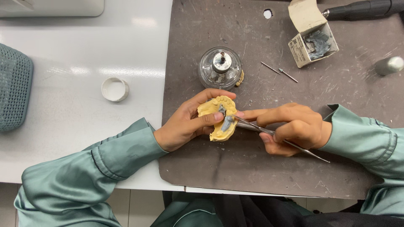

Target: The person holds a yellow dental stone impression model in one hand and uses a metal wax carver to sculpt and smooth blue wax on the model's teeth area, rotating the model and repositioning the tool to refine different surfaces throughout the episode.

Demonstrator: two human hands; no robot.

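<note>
Gripping a yellow dental cast (pixel 217 119) in curled fingers, the left hand (pixel 185 124); right hand (pixel 294 128) pinches a metal carving instrument (pixel 269 132) against grey wax (pixel 227 122)

Two hands over the tabletop, left hand (pixel 187 126) and right hand (pixel 294 128); one yellow dental cast (pixel 214 110); one thin metal tool (pixel 269 133); one glass burner (pixel 220 67); two loose burs (pixel 280 72); one open cardboard box (pixel 311 38); one white cap (pixel 114 89); one dark mat (pixel 336 176).
</note>
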